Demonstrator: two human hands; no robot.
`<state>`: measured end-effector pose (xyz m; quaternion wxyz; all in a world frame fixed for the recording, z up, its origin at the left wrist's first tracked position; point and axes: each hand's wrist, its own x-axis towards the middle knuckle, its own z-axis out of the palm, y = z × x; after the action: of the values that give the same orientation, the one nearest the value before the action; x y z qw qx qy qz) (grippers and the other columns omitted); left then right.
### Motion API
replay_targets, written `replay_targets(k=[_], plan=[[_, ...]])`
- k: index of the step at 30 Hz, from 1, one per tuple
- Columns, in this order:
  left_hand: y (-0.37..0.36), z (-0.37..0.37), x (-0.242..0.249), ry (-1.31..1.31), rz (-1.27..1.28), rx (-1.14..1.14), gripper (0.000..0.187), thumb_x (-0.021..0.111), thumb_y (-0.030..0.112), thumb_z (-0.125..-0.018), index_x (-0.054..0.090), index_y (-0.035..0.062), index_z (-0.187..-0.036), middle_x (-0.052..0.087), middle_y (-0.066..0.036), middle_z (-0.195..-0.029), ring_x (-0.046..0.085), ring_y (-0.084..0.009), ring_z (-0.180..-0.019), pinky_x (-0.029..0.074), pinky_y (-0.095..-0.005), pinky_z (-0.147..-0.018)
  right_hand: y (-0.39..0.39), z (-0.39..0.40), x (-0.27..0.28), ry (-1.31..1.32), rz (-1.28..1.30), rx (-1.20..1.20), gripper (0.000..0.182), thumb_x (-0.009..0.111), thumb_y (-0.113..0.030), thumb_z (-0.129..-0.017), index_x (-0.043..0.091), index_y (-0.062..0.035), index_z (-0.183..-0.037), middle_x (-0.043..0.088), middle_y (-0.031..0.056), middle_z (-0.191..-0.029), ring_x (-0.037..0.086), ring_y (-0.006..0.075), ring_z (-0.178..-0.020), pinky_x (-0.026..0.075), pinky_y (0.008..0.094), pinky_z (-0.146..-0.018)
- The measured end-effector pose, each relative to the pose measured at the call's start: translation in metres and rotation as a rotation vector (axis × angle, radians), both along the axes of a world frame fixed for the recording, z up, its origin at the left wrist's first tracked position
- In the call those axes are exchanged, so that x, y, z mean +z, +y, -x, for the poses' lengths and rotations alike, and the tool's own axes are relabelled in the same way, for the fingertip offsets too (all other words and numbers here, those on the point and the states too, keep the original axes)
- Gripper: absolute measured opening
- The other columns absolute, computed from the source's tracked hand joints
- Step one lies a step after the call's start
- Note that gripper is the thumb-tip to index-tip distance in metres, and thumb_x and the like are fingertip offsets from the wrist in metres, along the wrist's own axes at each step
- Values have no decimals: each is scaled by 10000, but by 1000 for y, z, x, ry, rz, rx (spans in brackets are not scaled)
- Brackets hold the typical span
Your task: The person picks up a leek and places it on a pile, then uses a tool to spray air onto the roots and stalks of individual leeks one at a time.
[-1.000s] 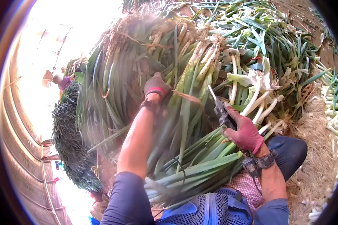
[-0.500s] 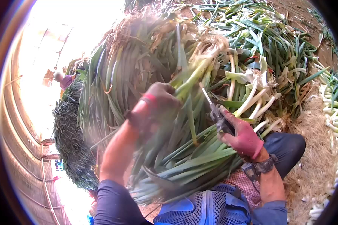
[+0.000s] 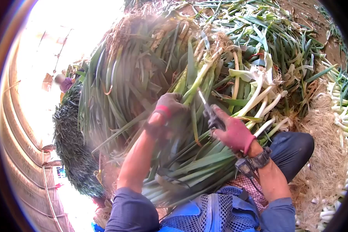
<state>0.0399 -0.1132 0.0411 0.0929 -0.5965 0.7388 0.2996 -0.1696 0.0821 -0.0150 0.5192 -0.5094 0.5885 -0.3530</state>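
My left hand, in a dusty glove with a red band, is closed round a leek. Its stem slants up to the right, with the roots at the upper end. My right hand, in a pinkish-red glove, grips a black air blow gun with a thin metal nozzle. The nozzle tip points up and left, just right of the held stem. Loose leek leaves lie across my lap below both hands. Several pale-stemmed leeks lie right of the blow gun.
A big heap of leeks rises in front and left. More leaves are piled at the back right. Pale fibrous roots cover the ground at right, beside a row of white-stemmed leeks. Another person is far left.
My right hand has moved left and up, carrying the blow gun's nozzle closer to the leek stem. My left hand has shifted slightly right and down with the leek, which is less blurred.
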Motion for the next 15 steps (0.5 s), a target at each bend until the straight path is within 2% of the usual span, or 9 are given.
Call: replay_targets(k=[1,4,8,10,15], plan=[[0,-1,-2,-19,-18,6,609,870,324,-679,779,27,-1203,790,-181,-1025,765,-263,-937,587,-373,-887,-7,3,-1,69,3,-27,843,703,-322,-878,385,-82,-1620,710,319,-1137,689,474,-1084,543,460,-957],[-3,-5,-9,-1,3,13,618,867,324,-684,774,25,-1216,789,-191,-1039,767,-280,-957,586,-378,-896,-33,13,-11,112,27,-119,848,704,-332,-875,387,-84,-1621,711,312,-1158,696,465,-1079,544,452,-962],[-4,-7,-13,-7,-29,-20,630,872,327,-683,772,31,-1230,789,-195,-1051,768,-285,-964,581,-371,-910,-69,33,-24,154,-72,-182,841,711,-347,-875,408,-96,-1618,702,282,-1267,695,424,-1149,529,428,-1011],[1,-8,-16,59,66,-32,430,882,245,-727,800,17,-1082,776,-95,-838,703,-136,-755,563,-327,-761,-87,41,-37,176,-61,-218,836,715,-353,-871,423,-99,-1612,696,274,-1296,687,418,-1177,524,425,-1028],[2,-5,-13,69,28,-36,477,883,234,-724,783,-5,-1124,780,-103,-878,703,-128,-796,563,-319,-780,-125,65,-46,198,-109,-298,837,715,-360,-874,419,-117,-1618,714,257,-1271,710,393,-1141,536,410,-1016]])
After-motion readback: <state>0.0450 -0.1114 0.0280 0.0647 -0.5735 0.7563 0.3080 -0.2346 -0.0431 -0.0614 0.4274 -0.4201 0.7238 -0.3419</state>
